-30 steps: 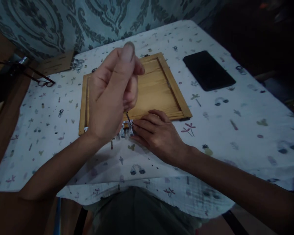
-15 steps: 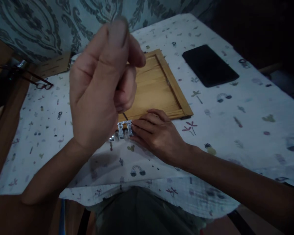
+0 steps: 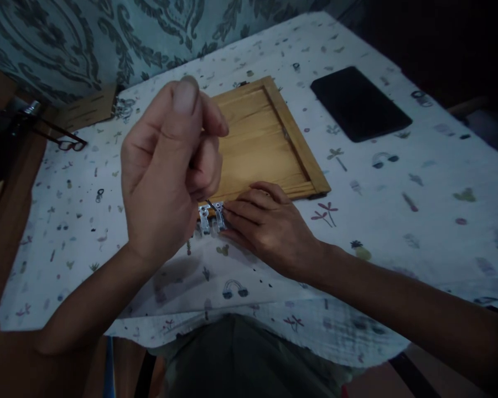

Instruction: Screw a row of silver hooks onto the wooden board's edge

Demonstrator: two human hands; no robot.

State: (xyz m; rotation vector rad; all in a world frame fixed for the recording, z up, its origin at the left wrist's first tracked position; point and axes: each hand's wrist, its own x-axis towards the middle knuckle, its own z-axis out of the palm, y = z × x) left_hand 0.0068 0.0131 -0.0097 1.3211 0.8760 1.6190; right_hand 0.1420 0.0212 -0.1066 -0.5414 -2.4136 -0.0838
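My left hand [image 3: 161, 171] is closed in a fist above the wooden panel's near edge, thumb uppermost. A thin dark shaft of a screwdriver [image 3: 209, 204] comes out below the fist, its handle hidden inside. The shaft's lower end meets a shiny metal hinge [image 3: 205, 218] at the near edge of a framed wooden panel [image 3: 253, 143]. My right hand [image 3: 269, 226] lies at the hinge's right side, fingers together, pressing on it and the panel's edge. Its fingertips partly cover the hinge, and my left hand hides the panel's left part.
A dark tablet-like slab [image 3: 359, 104] lies on the patterned tablecloth [image 3: 431, 221] to the right. At the far left are a pair of glasses [image 3: 72, 145] and a brown cardboard piece [image 3: 85, 113]. A patterned wall covering [image 3: 157, 33] rises behind the table.
My left fist has come down a little and shifted slightly left. The screwdriver's shaft now shows over the hinge's right part. My right hand stays on the hinge.
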